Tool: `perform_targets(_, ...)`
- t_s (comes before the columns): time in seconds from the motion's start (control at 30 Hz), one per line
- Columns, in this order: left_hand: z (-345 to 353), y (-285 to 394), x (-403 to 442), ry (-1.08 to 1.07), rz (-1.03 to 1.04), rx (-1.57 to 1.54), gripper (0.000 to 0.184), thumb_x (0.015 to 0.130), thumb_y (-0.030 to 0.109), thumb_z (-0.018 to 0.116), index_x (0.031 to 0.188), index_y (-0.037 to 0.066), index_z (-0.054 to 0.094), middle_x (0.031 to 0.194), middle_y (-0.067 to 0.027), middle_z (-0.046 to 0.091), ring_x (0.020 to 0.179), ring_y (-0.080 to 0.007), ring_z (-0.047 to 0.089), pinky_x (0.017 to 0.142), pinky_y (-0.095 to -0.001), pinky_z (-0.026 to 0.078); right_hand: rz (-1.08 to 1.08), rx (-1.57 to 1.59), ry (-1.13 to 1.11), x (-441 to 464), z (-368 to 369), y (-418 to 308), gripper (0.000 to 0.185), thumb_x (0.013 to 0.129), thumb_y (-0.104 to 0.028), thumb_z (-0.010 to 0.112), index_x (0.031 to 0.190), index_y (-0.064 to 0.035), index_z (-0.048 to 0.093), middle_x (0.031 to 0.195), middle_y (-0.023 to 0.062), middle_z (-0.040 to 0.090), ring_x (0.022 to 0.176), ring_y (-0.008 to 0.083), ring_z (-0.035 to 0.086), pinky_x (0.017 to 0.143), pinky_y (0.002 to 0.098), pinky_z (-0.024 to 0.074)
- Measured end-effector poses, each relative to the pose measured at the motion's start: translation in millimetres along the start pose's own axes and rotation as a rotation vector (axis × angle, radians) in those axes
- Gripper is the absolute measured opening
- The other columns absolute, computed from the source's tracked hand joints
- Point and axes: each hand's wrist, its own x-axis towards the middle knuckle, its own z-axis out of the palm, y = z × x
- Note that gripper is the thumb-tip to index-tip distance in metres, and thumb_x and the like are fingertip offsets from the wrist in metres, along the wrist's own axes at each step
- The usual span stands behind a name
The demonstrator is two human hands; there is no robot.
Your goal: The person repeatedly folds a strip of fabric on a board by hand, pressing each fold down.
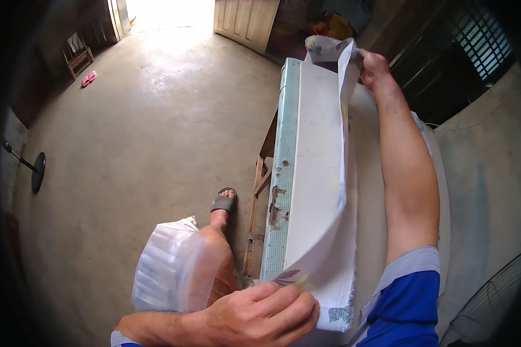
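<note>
Concrete floor [127,156] lies left; we grip the cloth [337,254] near with the left hand [265,315], far with the right hand [374,69].

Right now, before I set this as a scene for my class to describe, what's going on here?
A person is holding a strip of leaf-patterned cloth lengthwise over a white table. The left hand pinches the near end, while the right hand grips it toward the far end. Between them the cloth stands partly on edge, not laid flat. The table's green trim is worn through in places.
</note>
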Motion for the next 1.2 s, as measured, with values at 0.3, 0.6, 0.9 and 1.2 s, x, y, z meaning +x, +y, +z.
perform_targets(0.3,8,28,-15,-0.098,0.041,-0.017,0.024,0.080,0.016,0.070,0.100,0.004,0.073,0.106,-0.0095,0.067,0.090,-0.0211,0.067,0.071,-0.0309,0.051,-0.138,-0.049,-0.032,-27,-33,18,0.019,0.105,-0.012,0.067,0.116,0.0040,0.070,0.107,0.0146,0.076,0.092,0.0245,0.074,0.085,0.0418,0.0626)
perform_targets(0.6,9,57,-25,-0.192,0.002,0.036,0.026,0.080,0.019,0.068,0.100,0.004,0.074,0.103,-0.0084,0.065,0.094,-0.0215,0.065,0.073,-0.0323,0.051,-0.061,-0.726,0.043,-65,-75,15,0.062,0.100,-0.027,0.076,0.149,0.0049,0.055,0.131,0.0137,0.069,0.102,0.0219,0.072,0.085,0.0381,0.0622)
perform_targets(0.9,17,89,-47,-0.148,0.081,-0.030,0.025,0.078,0.018,0.071,0.099,0.005,0.068,0.093,-0.0046,0.056,0.082,-0.0165,0.061,0.069,-0.0277,0.050,-0.036,-0.527,-0.258,-226,-84,-14,0.065,0.095,-0.010,0.078,0.152,0.0074,0.051,0.111,0.0166,0.076,0.091,0.0180,0.074,0.077,0.0310,0.0607)
perform_targets(1.2,16,112,-59,-0.227,-0.012,0.109,0.035,0.078,0.018,0.071,0.112,0.009,0.069,0.105,-0.0050,0.063,0.093,-0.0191,0.069,0.079,-0.0319,0.058,-0.022,-0.407,-0.209,-256,-100,-7,0.042,0.100,-0.008,0.075,0.141,-0.0052,0.068,0.109,0.0062,0.075,0.083,0.0129,0.071,0.075,0.0293,0.0611)
